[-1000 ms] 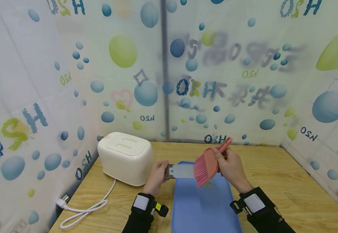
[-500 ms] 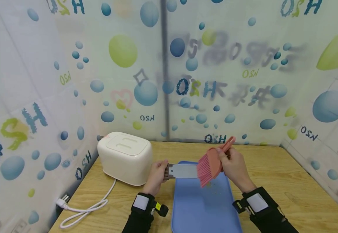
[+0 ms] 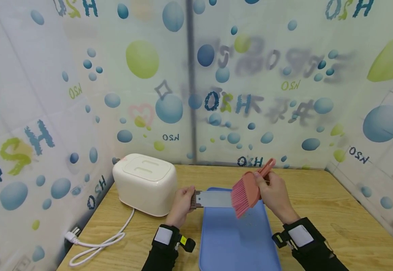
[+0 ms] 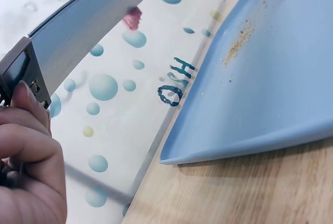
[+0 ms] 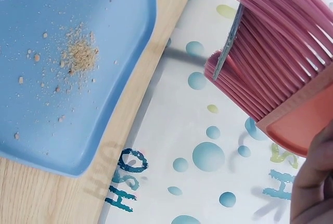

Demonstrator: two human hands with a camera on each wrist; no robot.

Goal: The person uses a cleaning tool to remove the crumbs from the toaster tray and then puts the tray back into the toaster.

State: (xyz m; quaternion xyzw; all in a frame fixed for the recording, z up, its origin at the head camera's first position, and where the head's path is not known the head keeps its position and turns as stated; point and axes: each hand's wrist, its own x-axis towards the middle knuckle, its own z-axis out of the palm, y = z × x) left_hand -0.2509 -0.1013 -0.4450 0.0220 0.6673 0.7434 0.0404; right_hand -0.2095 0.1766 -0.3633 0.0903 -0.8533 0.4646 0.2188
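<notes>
Left hand is curled tight around the dark ribbed end of a flat grey metal crumb tray, holding it level in the air, the plate stretching out to the right toward the other hand. Right hand is wrapped around the handle of a salmon-pink brush, handle angled up and away, bristles pointing down, and those bristles sit right on the far end of the crumb tray; the right wrist view shows the plate's thin edge cutting into the bristle tips. Directly beneath both hands lies a blue tray on the wooden tabletop, and there's a small heap of tan crumbs with loose specks scattered around it on the blue surface. Just left of the left hand stands a cream toaster, close beside the knuckles, and its white cord loops along the tabletop nearer the person on that side. Bubble-patterned curtain hangs behind and to both sides of the hands.
</notes>
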